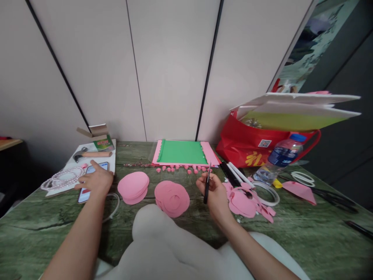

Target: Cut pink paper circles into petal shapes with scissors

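Note:
My left hand (94, 181) rests on a smartphone (87, 186) at the left of the green marbled table (43, 225), fingers spread, index finger stretched over the screen. My right hand (214, 192) is closed round black-handled scissors (207, 182), blades pointing up. Between my hands lie two stacks of pink foam circles (133, 187) (171, 197). More pink cut pieces (243, 202) lie just right of my right hand. A green sheet on pink sheets (182, 152) lies at the back, with small pink hearts (183, 168) along its front edge.
At the back left, a white board (112, 165) carries a hammer (91, 154), a bead string (62, 177) and a small open box (99, 138). On the right stand a red bag (253, 144) with foam sheets, a water bottle (278, 157), white rings (303, 178) and more scissors (335, 198).

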Demonstrator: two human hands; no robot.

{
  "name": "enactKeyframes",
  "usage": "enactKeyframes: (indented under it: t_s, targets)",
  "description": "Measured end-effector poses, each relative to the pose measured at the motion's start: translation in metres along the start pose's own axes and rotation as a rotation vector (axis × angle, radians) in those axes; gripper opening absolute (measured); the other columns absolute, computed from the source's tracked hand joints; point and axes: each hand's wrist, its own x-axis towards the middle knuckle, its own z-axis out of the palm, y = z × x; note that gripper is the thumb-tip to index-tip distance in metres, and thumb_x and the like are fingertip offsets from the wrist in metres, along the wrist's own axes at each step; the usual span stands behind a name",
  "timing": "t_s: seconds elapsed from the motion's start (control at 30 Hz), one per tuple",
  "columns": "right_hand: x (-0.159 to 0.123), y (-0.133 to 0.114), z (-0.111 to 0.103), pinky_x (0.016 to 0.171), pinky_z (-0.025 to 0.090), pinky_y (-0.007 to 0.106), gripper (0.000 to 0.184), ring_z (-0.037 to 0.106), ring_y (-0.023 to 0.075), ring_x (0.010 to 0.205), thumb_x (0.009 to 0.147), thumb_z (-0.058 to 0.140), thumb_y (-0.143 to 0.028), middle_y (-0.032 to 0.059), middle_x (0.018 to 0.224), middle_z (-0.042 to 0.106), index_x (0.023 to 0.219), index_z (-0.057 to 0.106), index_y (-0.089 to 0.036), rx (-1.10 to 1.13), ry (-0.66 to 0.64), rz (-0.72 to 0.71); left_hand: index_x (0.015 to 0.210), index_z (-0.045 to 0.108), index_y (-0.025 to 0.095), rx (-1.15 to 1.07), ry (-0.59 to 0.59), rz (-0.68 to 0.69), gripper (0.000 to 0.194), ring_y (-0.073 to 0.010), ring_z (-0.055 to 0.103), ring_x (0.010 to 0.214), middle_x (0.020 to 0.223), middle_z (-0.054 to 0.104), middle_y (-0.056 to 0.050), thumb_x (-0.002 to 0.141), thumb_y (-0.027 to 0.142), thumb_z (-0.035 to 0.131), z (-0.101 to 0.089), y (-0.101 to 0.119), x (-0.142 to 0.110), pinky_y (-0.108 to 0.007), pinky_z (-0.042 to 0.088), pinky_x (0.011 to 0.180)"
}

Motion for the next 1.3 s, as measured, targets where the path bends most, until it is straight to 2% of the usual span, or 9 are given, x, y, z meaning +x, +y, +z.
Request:
enactKeyframes:
  t_s: [0.3,0.4,0.47,0.5,0.57,0.67,0.77,1.13,1.3]
  targets:
    - [0.000,-0.004,0.002,0.071,0.041,0.031,0.031,0.052,0.0155,0.069,0.058,0.068,-0.028,-0.0015,0.072,0.054,0.083,0.051,-0.020,0.013,0.004,0.014,0.135,0.016,0.001,0.039,0.031,-0.008,0.077,-0.0562,0.035,0.108,0.124,0.036,-0.041,0.076,0.040,0.045,-0.003,0.003,-0.007,-0.062,0.033,0.063]
    - [-0.001,-0.005,0.003,0.072,0.041,0.031,0.032,0.053,0.0154,0.070,0.057,0.070,-0.029,-0.0015,0.072,0.055,0.082,0.051,-0.019,0.023,-0.015,0.030,0.134,0.017,-0.001,0.048,0.061,0.084,0.073,-0.0561,0.027,0.114,0.129,0.032,-0.039,0.079,0.040,0.042,-0.009,0.007,-0.016,-0.062,0.033,0.067]
    - [-0.002,-0.006,0.003,0.072,0.042,0.031,0.034,0.053,0.0157,0.070,0.056,0.071,-0.030,-0.0013,0.072,0.055,0.081,0.051,-0.019,0.028,-0.029,0.044,0.131,0.027,0.001,0.059,0.087,0.205,0.064,-0.0526,0.017,0.121,0.132,0.030,-0.036,0.080,0.038,0.039,-0.015,0.013,-0.023,-0.060,0.032,0.073]
    - [-0.002,-0.007,0.004,0.071,0.042,0.031,0.035,0.053,0.0156,0.070,0.055,0.072,-0.030,-0.0014,0.072,0.055,0.081,0.052,-0.019,0.030,-0.036,0.052,0.125,0.038,0.002,0.061,0.056,0.281,0.058,-0.0497,0.022,0.121,0.128,0.037,-0.034,0.080,0.039,0.040,-0.018,0.017,-0.026,-0.058,0.032,0.077]
    - [-0.002,-0.008,0.004,0.068,0.042,0.030,0.035,0.053,0.0150,0.067,0.055,0.072,-0.031,-0.0019,0.070,0.055,0.081,0.052,-0.019,0.033,-0.052,0.068,0.099,0.060,0.011,0.054,-0.118,0.472,0.043,-0.0396,0.048,0.105,0.104,0.060,-0.022,0.073,0.045,0.050,-0.022,0.026,-0.032,-0.046,0.037,0.077]
    - [-0.004,-0.009,0.005,0.063,0.041,0.027,0.035,0.052,0.0132,0.062,0.054,0.073,-0.030,-0.0035,0.064,0.055,0.080,0.052,-0.019,0.038,-0.086,0.096,0.069,0.064,0.020,0.039,-0.418,0.726,0.030,-0.0223,0.060,0.075,0.074,0.067,-0.003,0.055,0.046,0.067,-0.021,0.036,-0.041,-0.026,0.041,0.064]
    - [-0.006,-0.012,0.007,0.057,0.040,0.025,0.037,0.051,0.0121,0.057,0.052,0.074,-0.029,-0.0038,0.061,0.056,0.079,0.052,-0.018,0.044,-0.127,0.130,0.065,0.061,0.020,0.069,-0.546,0.831,0.036,-0.0202,0.059,0.067,0.067,0.064,-0.001,0.038,0.039,0.075,-0.014,0.041,-0.048,-0.023,0.038,0.055]
    - [-0.008,-0.016,0.009,0.052,0.036,0.023,0.037,0.049,0.0113,0.054,0.048,0.077,-0.032,-0.0045,0.056,0.056,0.074,0.054,-0.018,0.055,-0.164,0.195,0.049,0.057,0.018,0.076,-0.577,0.841,0.023,-0.0179,0.054,0.057,0.050,0.056,0.000,0.052,0.040,0.064,-0.019,0.038,-0.047,-0.024,0.032,0.051]
    - [-0.008,-0.015,0.008,0.051,0.037,0.024,0.037,0.050,0.0115,0.053,0.047,0.077,-0.032,-0.0033,0.058,0.059,0.074,0.056,-0.017,0.065,-0.161,0.203,0.041,0.055,0.019,0.016,-0.547,0.785,0.018,-0.0187,0.055,0.057,0.043,0.051,0.000,0.055,0.029,0.059,-0.026,0.039,-0.047,-0.025,0.033,0.052]
